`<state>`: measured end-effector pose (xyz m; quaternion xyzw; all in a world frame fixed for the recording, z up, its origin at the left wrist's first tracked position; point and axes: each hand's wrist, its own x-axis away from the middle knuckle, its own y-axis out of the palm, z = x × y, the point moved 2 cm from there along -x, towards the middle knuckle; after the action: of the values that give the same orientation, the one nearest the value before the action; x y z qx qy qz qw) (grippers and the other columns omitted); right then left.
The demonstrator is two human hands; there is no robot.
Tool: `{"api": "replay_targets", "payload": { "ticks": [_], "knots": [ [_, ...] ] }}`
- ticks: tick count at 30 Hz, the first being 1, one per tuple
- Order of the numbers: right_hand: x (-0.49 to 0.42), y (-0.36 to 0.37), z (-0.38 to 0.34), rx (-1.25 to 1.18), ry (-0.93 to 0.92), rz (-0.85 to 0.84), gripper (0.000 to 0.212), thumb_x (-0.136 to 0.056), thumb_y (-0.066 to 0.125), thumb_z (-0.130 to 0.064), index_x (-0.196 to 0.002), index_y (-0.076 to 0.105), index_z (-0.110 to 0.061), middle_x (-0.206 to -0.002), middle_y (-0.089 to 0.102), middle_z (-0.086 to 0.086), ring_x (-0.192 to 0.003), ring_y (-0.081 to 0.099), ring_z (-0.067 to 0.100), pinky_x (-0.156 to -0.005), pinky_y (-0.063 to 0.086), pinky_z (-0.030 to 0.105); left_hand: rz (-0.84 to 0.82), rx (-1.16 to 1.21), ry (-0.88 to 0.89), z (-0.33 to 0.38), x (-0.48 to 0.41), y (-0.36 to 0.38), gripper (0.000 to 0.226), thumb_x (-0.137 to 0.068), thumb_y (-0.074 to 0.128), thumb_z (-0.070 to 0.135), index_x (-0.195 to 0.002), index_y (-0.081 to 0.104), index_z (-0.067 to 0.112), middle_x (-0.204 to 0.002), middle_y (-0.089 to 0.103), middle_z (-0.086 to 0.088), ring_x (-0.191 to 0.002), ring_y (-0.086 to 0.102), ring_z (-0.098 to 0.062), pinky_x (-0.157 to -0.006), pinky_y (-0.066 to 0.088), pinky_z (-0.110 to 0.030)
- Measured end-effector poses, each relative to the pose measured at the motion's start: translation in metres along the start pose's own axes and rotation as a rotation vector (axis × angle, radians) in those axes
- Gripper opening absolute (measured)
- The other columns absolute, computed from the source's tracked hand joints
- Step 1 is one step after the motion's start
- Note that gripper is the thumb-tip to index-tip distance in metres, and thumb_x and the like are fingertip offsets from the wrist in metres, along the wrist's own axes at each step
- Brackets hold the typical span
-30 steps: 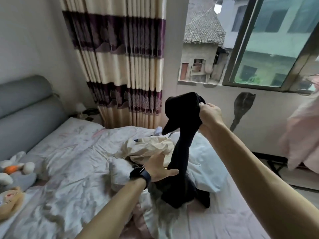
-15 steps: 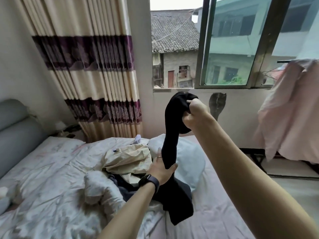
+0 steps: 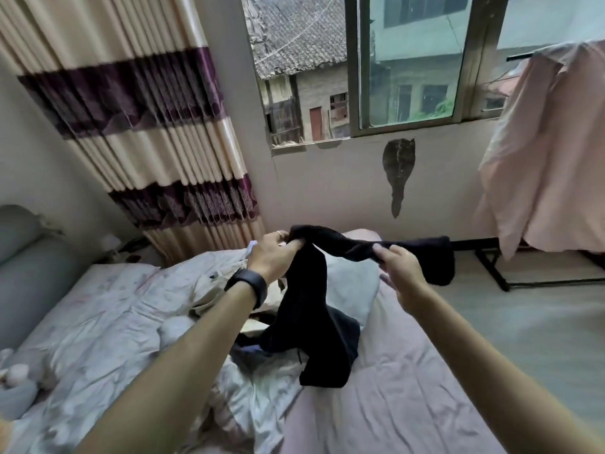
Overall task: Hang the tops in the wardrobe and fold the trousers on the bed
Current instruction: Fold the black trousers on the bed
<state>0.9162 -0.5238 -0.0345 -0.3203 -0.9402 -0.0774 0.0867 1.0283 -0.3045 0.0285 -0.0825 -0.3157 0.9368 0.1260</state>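
A black garment (image 3: 314, 326) hangs over the bed (image 3: 393, 398), stretched between both hands. My left hand (image 3: 273, 257), with a black watch on the wrist, grips one bunched end of it. My right hand (image 3: 397, 267) grips the cloth further right, and a short black end droops past it. The long part of the garment dangles down and touches the pink sheet. A beige garment (image 3: 222, 283) lies crumpled on the bed behind my left wrist, partly hidden.
A crumpled white duvet (image 3: 108, 326) covers the bed's left side, with a pale pillow (image 3: 352, 286) behind the garment. A pink top (image 3: 550, 152) hangs on a black rack (image 3: 491, 267) at the right. Striped curtain (image 3: 147, 126), window and grey headboard (image 3: 29, 267) stand behind.
My right hand came down from head height to chest height with the black garment. My left hand rose and took hold of the garment's other end, spreading it sideways.
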Motion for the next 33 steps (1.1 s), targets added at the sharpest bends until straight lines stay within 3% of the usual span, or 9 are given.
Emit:
{"api": "replay_targets", "payload": {
  "ticks": [1, 2, 5, 11, 15, 18, 21, 27, 33],
  "knots": [
    [0.013, 0.004, 0.023, 0.082, -0.019, -0.074, 0.045, -0.083, 0.075, -0.045, -0.111, 0.06, -0.013, -0.108, 0.065, 0.012, -0.128, 0.039, 0.032, -0.09, 0.05, 0.038, -0.012, 0.068, -0.009, 0.017, -0.003, -0.005, 0.024, -0.081, 0.07, 0.046, -0.081, 0.07, 0.022, -0.078, 0.073, 0.003, -0.073, 0.071, -0.015, -0.065, 0.059, -0.035],
    [0.028, 0.01, 0.042, 0.14, -0.044, -0.161, 0.062, -0.074, 0.078, -0.056, -0.121, 0.06, -0.021, -0.119, 0.067, 0.0, -0.11, 0.064, 0.01, -0.097, 0.051, 0.034, -0.027, 0.115, -0.021, 0.034, -0.005, -0.009, 0.021, -0.082, 0.073, 0.04, -0.077, 0.07, 0.019, -0.073, 0.072, 0.001, -0.065, 0.071, -0.014, -0.057, 0.059, -0.033],
    [0.059, 0.035, 0.068, 0.444, -0.239, -0.298, 0.076, -0.064, 0.076, -0.074, -0.132, 0.052, -0.051, -0.116, 0.061, -0.036, -0.108, 0.057, -0.015, -0.092, 0.044, 0.009, -0.04, 0.177, -0.041, 0.077, -0.009, -0.015, 0.02, -0.085, 0.072, 0.029, -0.073, 0.064, 0.014, -0.072, 0.069, -0.008, -0.065, 0.072, -0.025, -0.059, 0.062, -0.04],
    [0.064, 0.047, 0.048, 0.586, -0.433, -0.087, 0.009, -0.092, 0.067, -0.033, -0.096, 0.065, -0.026, -0.087, 0.071, -0.013, -0.085, 0.068, 0.012, -0.075, 0.05, 0.032, -0.096, 0.458, -0.135, 0.09, 0.014, -0.015, 0.02, -0.092, 0.07, 0.023, -0.086, 0.055, 0.011, -0.075, 0.062, -0.011, -0.044, 0.064, -0.018, -0.042, 0.052, -0.027],
    [0.074, 0.042, 0.028, 0.515, -0.39, 0.052, 0.014, -0.094, 0.063, -0.04, -0.085, 0.064, -0.029, -0.072, 0.066, -0.018, -0.077, 0.065, 0.009, -0.069, 0.043, 0.026, -0.172, 0.469, -0.052, 0.048, 0.037, -0.015, 0.035, -0.094, 0.068, 0.036, -0.115, 0.062, 0.009, -0.102, 0.071, -0.005, -0.089, 0.07, -0.023, -0.073, 0.059, -0.032],
    [0.079, 0.042, 0.011, 0.485, -0.385, 0.138, 0.024, -0.089, 0.066, -0.046, -0.073, 0.064, -0.029, -0.067, 0.064, -0.021, -0.071, 0.061, -0.003, -0.065, 0.043, 0.018, -0.335, 0.34, 0.022, -0.007, 0.083, 0.002, 0.048, -0.085, 0.073, 0.049, -0.118, 0.061, 0.016, -0.111, 0.073, -0.004, -0.1, 0.069, -0.015, -0.077, 0.055, -0.02],
    [0.081, 0.045, 0.005, 0.491, -0.324, 0.173, 0.031, -0.086, 0.069, -0.049, -0.068, 0.064, -0.026, -0.068, 0.064, -0.017, -0.078, 0.064, 0.011, -0.074, 0.047, 0.027, -0.371, 0.261, -0.013, -0.054, 0.133, 0.024, 0.084, -0.061, 0.075, 0.072, -0.125, 0.053, 0.022, -0.115, 0.07, 0.002, -0.105, 0.068, -0.012, -0.097, 0.054, -0.037],
    [0.093, 0.057, 0.055, 0.285, -0.069, 0.14, 0.027, -0.081, 0.078, -0.043, -0.077, 0.069, -0.018, -0.087, 0.071, 0.002, -0.076, 0.07, 0.019, -0.064, 0.062, 0.036, -0.255, -0.027, -0.136, -0.103, 0.198, 0.051, 0.089, -0.055, 0.058, 0.09, -0.118, 0.048, 0.028, -0.105, 0.068, 0.012, -0.099, 0.065, -0.012, -0.082, 0.051, -0.031],
    [0.098, 0.046, 0.074, 0.226, -0.046, 0.165, 0.024, -0.083, 0.077, -0.039, -0.073, 0.068, -0.019, -0.082, 0.07, 0.0, -0.079, 0.069, 0.022, -0.063, 0.06, 0.035, -0.333, 0.108, -0.172, -0.113, 0.202, 0.051, 0.048, -0.068, 0.057, 0.049, -0.084, 0.064, 0.004, -0.081, 0.07, -0.014, -0.082, 0.067, -0.036, -0.076, 0.056, -0.049]
  ]
}}
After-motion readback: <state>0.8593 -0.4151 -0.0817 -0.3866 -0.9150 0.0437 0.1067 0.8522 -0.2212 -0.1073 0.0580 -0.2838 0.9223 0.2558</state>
